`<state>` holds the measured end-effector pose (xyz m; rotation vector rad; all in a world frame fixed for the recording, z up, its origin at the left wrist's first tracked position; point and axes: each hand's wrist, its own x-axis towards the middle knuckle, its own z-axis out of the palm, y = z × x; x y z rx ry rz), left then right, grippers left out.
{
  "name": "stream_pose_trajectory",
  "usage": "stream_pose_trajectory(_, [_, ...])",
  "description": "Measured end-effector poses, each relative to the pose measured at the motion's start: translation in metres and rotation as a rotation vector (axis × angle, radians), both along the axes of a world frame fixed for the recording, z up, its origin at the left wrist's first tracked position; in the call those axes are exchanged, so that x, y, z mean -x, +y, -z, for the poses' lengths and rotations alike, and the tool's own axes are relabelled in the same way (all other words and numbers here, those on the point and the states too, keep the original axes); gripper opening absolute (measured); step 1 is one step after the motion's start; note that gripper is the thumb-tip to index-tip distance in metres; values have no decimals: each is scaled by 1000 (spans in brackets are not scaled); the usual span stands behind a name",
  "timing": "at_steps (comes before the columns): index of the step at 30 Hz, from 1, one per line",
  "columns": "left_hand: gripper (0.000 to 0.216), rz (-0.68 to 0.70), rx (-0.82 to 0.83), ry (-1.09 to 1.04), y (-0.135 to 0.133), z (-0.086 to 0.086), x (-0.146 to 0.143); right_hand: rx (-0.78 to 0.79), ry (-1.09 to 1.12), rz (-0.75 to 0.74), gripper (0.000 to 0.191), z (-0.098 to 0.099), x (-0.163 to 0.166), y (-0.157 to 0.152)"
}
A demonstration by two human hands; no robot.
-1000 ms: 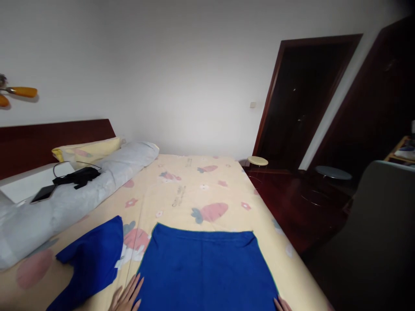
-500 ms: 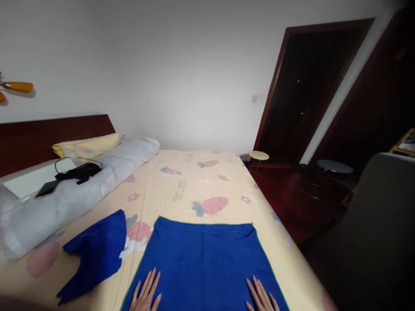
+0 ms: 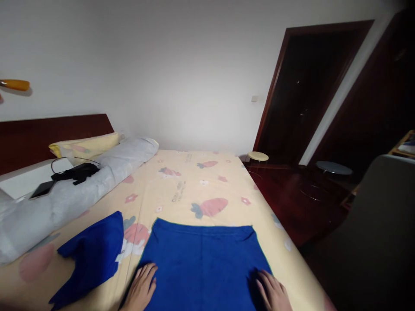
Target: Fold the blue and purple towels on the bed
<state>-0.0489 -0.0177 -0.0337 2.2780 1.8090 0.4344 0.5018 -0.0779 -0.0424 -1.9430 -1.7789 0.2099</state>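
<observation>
Blue fabric is covering the near part of the bed [image 3: 233, 198]: a broad cloth [image 3: 204, 263] is lying spread out, its straight top hem facing the far edge and its right side running near the bed's right edge. The left hand [image 3: 142, 285] is resting on the cloth's left side, fingers loosely bent and close together, thumb standing apart. The right hand [image 3: 275, 291] is reaching over the cloth's right side with its fingers bent and slightly spread; whether their tips are touching the fabric, I cannot tell. A smaller blue piece [image 3: 94, 261] is lying crumpled just left of the cloth. Toward the bed's left edge, a pale grey rolled quilt [image 3: 118, 166] is stretching diagonally, carrying a dark phone [image 3: 42, 189] and a black item [image 3: 78, 172]. Behind it, a yellow pillow [image 3: 97, 143] is resting near the headboard [image 3: 55, 134]. Beyond the bed's far right corner, a cream stool [image 3: 257, 156] is standing.
</observation>
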Motion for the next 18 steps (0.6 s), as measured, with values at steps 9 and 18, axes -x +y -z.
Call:
stream_pose_trajectory(9, [51, -87, 300, -106, 141, -69, -92, 345, 126, 7, 54, -50, 55, 165])
stream_pose_trajectory(18, [30, -20, 458, -57, 170, -56, -150, 457, 18, -75, 45, -49, 97, 197])
